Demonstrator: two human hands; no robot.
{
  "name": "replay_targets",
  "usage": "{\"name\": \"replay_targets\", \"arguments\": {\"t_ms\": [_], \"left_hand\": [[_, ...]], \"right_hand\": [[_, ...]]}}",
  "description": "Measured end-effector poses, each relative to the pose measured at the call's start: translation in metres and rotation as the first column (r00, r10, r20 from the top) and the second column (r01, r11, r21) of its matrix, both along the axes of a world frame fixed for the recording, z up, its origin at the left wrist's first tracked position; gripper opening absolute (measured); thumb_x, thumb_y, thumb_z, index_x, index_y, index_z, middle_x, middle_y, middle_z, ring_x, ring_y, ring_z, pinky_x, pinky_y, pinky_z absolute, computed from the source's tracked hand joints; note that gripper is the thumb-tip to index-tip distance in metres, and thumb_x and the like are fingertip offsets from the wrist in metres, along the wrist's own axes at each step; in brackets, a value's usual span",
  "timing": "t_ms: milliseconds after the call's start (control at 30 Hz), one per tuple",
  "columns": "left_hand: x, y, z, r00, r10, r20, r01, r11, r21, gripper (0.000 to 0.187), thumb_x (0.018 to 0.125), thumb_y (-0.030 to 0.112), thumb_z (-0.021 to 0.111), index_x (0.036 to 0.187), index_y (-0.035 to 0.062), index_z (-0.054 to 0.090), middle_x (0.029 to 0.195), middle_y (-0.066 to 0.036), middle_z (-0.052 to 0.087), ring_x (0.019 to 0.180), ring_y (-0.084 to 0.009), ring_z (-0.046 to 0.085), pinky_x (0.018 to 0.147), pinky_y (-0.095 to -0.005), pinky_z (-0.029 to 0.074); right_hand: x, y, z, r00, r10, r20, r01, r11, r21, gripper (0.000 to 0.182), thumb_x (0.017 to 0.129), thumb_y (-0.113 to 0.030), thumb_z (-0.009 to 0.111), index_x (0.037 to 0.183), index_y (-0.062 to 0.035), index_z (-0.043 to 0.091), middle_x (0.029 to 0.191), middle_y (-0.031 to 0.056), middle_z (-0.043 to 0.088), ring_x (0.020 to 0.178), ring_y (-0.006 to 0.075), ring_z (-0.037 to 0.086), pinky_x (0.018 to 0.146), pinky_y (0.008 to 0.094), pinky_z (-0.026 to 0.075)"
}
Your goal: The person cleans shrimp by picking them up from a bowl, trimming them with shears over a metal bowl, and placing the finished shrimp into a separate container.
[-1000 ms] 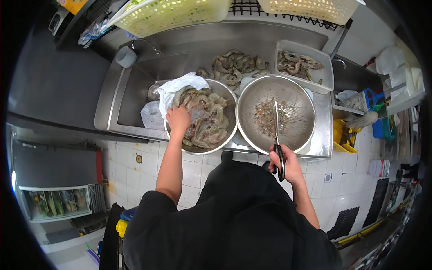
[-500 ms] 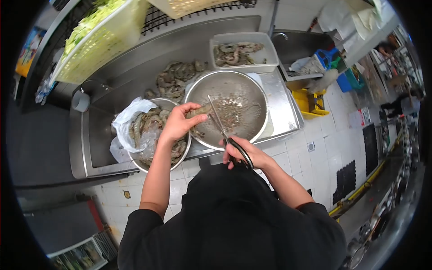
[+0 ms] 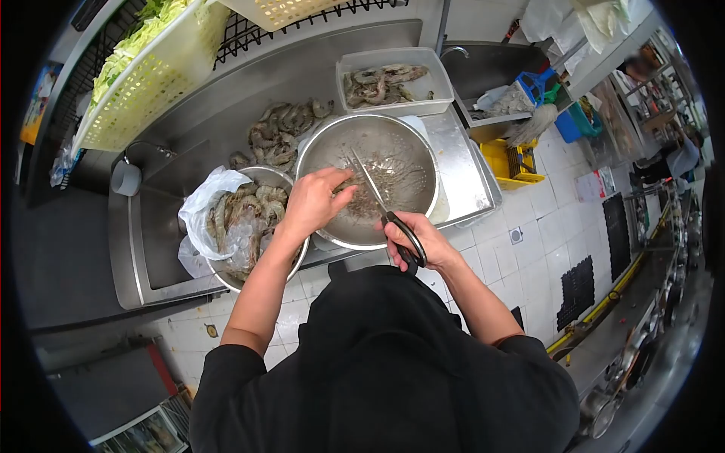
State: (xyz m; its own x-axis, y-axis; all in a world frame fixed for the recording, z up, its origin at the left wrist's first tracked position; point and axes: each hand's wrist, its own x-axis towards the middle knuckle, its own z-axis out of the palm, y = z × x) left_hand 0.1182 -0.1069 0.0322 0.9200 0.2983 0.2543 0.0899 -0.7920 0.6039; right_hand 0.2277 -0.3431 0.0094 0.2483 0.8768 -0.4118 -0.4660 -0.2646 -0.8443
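Observation:
My right hand (image 3: 421, 243) grips black-handled scissors (image 3: 368, 180), their blades nearly together and pointing up and left over a wide steel bowl (image 3: 432, 162). Over the bowl's left side, my left hand (image 3: 313, 202) is closed, fingers pinched around a shrimp (image 3: 349, 181) mostly hidden behind them, close beside the blades. Small brown trimmings and a little liquid lie in the bowl. To its left, a second steel bowl (image 3: 300, 253) holds whole shrimp (image 3: 240, 215) and a white plastic bag (image 3: 208, 202). Several more shrimp (image 3: 281, 132) are heaped on the metal surface behind.
A clear plastic container (image 3: 445, 94) with shrimp stands behind the bowl. At the upper left is a perforated basket (image 3: 151, 90) of cut greens. A tap (image 3: 143, 147) and a sink (image 3: 162, 249) are on the left. A yellow bucket (image 3: 510, 166) stands on the floor at right.
My left hand has turned over, so its back now faces up and covers most of the shrimp. The scissors stay in my right hand. The whole view has shifted slightly.

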Motion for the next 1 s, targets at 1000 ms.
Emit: {"name": "replay_targets", "arguments": {"t_ms": [1000], "left_hand": [[0.028,0.042,-0.044,0.861,-0.417,-0.291,-0.008,0.563,-0.827,0.028,0.080,0.011,0.089,0.102,-0.0002,0.078,0.091,-0.005,0.076,0.077,-0.0087,0.067,0.072,-0.0228,0.052]], "right_hand": [[0.011,-0.033,0.015,0.614,0.243,0.751,-0.006,0.953,-0.303,0.061,0.075,-0.044,0.092,0.114,-0.0030,0.070,0.067,0.0118,0.059,0.061,0.0202,0.057,0.059,0.0392,0.044]]}}
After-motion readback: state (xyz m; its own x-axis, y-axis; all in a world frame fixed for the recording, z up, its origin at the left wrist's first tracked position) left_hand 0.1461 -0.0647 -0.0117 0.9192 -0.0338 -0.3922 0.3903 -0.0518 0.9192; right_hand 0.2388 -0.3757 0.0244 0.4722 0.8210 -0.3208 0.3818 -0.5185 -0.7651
